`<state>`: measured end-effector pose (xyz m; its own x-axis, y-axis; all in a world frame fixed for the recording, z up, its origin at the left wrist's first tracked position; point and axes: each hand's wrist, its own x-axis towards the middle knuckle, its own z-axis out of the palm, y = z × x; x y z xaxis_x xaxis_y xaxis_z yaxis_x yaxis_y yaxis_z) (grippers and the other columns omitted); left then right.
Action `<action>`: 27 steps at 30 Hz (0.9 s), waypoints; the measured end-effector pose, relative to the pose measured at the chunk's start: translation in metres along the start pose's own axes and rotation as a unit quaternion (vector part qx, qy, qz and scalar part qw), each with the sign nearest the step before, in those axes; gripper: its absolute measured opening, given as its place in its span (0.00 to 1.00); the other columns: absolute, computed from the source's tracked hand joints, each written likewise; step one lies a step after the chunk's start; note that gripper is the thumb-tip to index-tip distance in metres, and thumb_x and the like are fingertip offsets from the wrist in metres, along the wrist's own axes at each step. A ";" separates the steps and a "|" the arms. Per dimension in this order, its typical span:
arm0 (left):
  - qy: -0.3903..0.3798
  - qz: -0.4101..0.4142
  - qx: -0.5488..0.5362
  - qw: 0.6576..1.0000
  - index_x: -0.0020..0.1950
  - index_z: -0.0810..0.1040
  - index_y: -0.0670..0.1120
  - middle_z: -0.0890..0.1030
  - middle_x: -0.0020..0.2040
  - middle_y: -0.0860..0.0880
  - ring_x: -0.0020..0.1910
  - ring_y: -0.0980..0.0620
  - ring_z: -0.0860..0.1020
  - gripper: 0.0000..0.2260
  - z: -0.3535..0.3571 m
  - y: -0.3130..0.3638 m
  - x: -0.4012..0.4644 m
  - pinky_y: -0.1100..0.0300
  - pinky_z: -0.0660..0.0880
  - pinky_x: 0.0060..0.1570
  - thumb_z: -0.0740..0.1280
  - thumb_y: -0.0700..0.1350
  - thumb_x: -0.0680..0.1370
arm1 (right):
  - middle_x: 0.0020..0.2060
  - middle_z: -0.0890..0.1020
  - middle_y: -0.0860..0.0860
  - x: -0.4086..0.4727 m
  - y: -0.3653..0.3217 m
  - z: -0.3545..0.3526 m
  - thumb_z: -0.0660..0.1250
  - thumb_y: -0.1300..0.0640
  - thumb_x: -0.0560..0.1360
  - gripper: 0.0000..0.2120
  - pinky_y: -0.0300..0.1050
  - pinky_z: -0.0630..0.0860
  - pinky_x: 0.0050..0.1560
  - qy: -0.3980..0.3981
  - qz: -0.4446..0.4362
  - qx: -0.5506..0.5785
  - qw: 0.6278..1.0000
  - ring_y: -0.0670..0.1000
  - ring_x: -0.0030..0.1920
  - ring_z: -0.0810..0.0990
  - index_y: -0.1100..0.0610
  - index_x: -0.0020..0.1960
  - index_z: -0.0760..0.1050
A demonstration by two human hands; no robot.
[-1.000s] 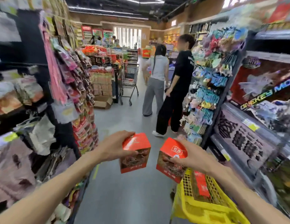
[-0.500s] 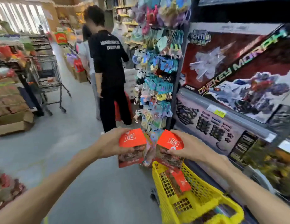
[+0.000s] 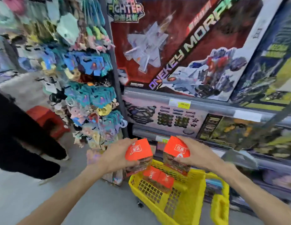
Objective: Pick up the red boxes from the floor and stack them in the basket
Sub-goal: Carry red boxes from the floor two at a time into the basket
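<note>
My left hand (image 3: pixel 116 155) grips one red box (image 3: pixel 138 151) by its left side. In my right hand (image 3: pixel 196 155) is a second red box (image 3: pixel 176 151), held by its right side. Both boxes hover side by side just above the far end of the yellow basket (image 3: pixel 195 190), which stands on the floor by the shelves. Inside the basket lie two more red boxes (image 3: pixel 158 177), flat against its far wall.
Toy shelves (image 3: pixel 206 104) with large boxes rise right behind the basket. A rack of hanging packets (image 3: pixel 92 95) stands to the left. A person in black (image 3: pixel 19 135) is at the left edge, near a red stool (image 3: pixel 47 120). Grey floor (image 3: pixel 44 192) lies at lower left.
The view has swung right and down toward the shelves. Both hands have carried their boxes over the basket's far end, and the basket now sits below them.
</note>
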<state>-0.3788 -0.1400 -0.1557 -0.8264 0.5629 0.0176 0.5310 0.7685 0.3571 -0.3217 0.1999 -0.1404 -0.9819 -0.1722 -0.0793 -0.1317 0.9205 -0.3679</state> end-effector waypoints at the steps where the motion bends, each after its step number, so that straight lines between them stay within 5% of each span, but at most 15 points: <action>1: -0.012 0.020 -0.005 1.000 0.77 0.62 0.52 0.72 0.68 0.51 0.66 0.50 0.72 0.43 0.008 -0.007 0.016 0.56 0.68 0.63 0.71 0.68 0.68 | 0.71 0.70 0.46 0.000 0.006 0.008 0.69 0.30 0.66 0.45 0.46 0.70 0.62 0.006 0.024 0.002 1.000 0.48 0.67 0.71 0.46 0.76 0.58; 6: -0.058 0.087 -0.053 0.993 0.76 0.61 0.55 0.71 0.67 0.54 0.65 0.53 0.70 0.44 0.062 -0.042 0.073 0.55 0.69 0.62 0.73 0.67 0.66 | 0.70 0.70 0.46 -0.009 0.030 0.057 0.67 0.26 0.64 0.46 0.50 0.71 0.63 0.018 0.153 0.032 0.987 0.50 0.67 0.70 0.40 0.75 0.54; 10: -0.099 0.133 -0.034 0.986 0.77 0.59 0.57 0.70 0.72 0.54 0.69 0.52 0.69 0.45 0.110 -0.070 0.102 0.54 0.68 0.66 0.69 0.70 0.65 | 0.69 0.71 0.50 -0.007 0.049 0.107 0.72 0.33 0.66 0.46 0.46 0.65 0.65 0.024 0.215 0.028 0.976 0.53 0.67 0.69 0.50 0.76 0.58; 14: -0.126 0.155 -0.032 0.979 0.78 0.60 0.54 0.69 0.73 0.51 0.71 0.50 0.68 0.46 0.166 -0.098 0.127 0.54 0.66 0.69 0.65 0.72 0.65 | 0.64 0.76 0.53 0.003 0.081 0.171 0.64 0.26 0.62 0.48 0.52 0.68 0.65 -0.005 0.238 -0.016 0.971 0.56 0.63 0.74 0.54 0.73 0.65; 19: -0.127 0.168 -0.045 0.976 0.76 0.63 0.53 0.71 0.71 0.52 0.69 0.51 0.69 0.44 0.234 -0.128 0.151 0.51 0.68 0.68 0.64 0.74 0.67 | 0.49 0.83 0.55 0.015 0.132 0.260 0.68 0.31 0.57 0.43 0.51 0.80 0.49 -0.051 0.224 -0.068 0.971 0.57 0.48 0.84 0.59 0.61 0.75; 21: -0.121 0.172 -0.050 0.976 0.76 0.63 0.53 0.71 0.71 0.53 0.68 0.51 0.70 0.43 0.257 -0.137 0.159 0.52 0.69 0.67 0.65 0.74 0.67 | 0.52 0.82 0.58 0.020 0.153 0.291 0.64 0.32 0.58 0.42 0.54 0.80 0.52 -0.074 0.220 -0.075 0.970 0.59 0.51 0.83 0.60 0.63 0.75; 24: -0.122 0.166 -0.052 0.977 0.76 0.63 0.53 0.71 0.70 0.54 0.66 0.52 0.71 0.43 0.286 -0.145 0.165 0.52 0.70 0.66 0.68 0.72 0.68 | 0.63 0.77 0.59 0.027 0.175 0.330 0.69 0.38 0.61 0.43 0.57 0.74 0.61 -0.126 0.225 -0.079 0.963 0.62 0.60 0.78 0.60 0.70 0.69; 27: -0.124 0.158 -0.048 0.978 0.76 0.62 0.53 0.71 0.69 0.55 0.65 0.52 0.72 0.42 0.307 -0.152 0.167 0.54 0.69 0.65 0.68 0.72 0.68 | 0.62 0.77 0.57 0.039 0.188 0.361 0.74 0.42 0.59 0.43 0.55 0.75 0.60 -0.136 0.211 -0.090 0.964 0.60 0.60 0.78 0.59 0.69 0.69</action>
<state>-0.5397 -0.0693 -0.4933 -0.5460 0.8337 -0.0820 0.7228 0.5183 0.4571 -0.3352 0.2395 -0.5467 -0.8844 0.1673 -0.4357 0.2256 0.9705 -0.0852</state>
